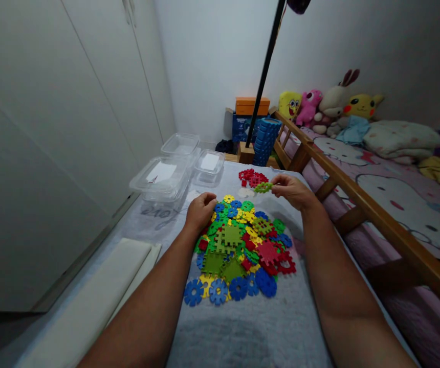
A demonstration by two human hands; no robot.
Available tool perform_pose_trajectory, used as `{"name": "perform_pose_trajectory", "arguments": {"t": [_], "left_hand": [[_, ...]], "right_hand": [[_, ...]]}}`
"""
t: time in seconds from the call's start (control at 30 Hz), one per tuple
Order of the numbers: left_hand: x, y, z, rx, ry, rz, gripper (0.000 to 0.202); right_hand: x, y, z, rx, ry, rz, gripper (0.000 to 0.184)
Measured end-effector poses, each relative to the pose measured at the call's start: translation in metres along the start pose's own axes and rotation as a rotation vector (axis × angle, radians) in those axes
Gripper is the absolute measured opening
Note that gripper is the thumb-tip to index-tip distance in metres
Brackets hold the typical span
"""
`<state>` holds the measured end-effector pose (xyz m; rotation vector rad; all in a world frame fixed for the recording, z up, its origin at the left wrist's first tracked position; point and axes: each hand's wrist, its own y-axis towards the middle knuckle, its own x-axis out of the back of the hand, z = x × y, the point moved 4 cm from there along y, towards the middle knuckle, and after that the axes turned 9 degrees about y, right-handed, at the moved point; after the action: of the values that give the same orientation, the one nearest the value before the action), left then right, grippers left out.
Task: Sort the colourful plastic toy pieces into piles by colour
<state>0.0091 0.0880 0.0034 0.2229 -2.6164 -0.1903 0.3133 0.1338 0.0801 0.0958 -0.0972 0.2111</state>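
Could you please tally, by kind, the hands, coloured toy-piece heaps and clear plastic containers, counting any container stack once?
Hands: 2, left hand and right hand
Toy-piece heaps: 2, mixed-colour heap and red heap
Clear plastic containers: 3
Total: 7

Home bedroom: bed (396, 171), plush toys (334, 100)

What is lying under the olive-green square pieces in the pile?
Around the olive-green squares, yellow pieces, green pieces and red pieces show. What lies directly beneath the squares is covered, so I cannot tell.
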Motion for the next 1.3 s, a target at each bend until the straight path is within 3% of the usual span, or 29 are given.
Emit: {"name": "perform_pose_trajectory", "arguments": {"t": [0.1, 0.2, 0.3, 0.4, 0.57, 0.73, 0.87, 1.13, 1.23, 1.3], "left_hand": [[-0.001, 0.001, 0.001, 0.000, 0.009, 0.002, 0.030], [-0.001, 0.001, 0.001, 0.007, 0.017, 0.006, 0.031], [0.000, 0.000, 0.000, 0.008, 0.020, 0.008, 0.031], [0.000, 0.001, 0.001, 0.010, 0.021, 0.009, 0.031], [-0.002, 0.002, 0.004, 0.009, 0.021, 0.008, 0.032], [-0.003, 0.003, 0.005, 0.009, 0.026, 0.011, 0.031], [-0.003, 0.003, 0.005, 0.011, 0.025, 0.010, 0.032], [-0.001, 0.002, 0.001, 0.002, 0.025, 0.003, 0.030], [-0.001, 0.002, 0.001, 0.005, 0.019, 0.001, 0.029], [-0.002, 0.002, 0.002, 0.007, 0.018, 0.001, 0.029]], "right_hand": [[0.054, 0.008, -0.026, 0.077, 0.031, -0.481, 0.031], [0.103, 0.003, -0.056, 0.087, -0.085, -0.907, 0.024], [0.134, -0.009, -0.076, 0.068, -0.273, -1.117, 0.013], [0.146, -0.023, -0.084, 0.040, -0.420, -1.211, 0.011], [0.147, -0.026, -0.090, -0.017, -0.503, -1.214, 0.012], [0.138, -0.014, -0.099, -0.030, -0.482, -1.087, 0.011], [0.130, -0.012, -0.094, 0.001, -0.497, -1.023, 0.012], [0.117, -0.017, -0.077, 0.000, -0.444, -1.015, 0.008], [0.095, -0.011, -0.062, 0.033, -0.340, -0.873, 0.007], [0.071, -0.005, -0.049, 0.006, -0.244, -0.651, 0.012]]}}
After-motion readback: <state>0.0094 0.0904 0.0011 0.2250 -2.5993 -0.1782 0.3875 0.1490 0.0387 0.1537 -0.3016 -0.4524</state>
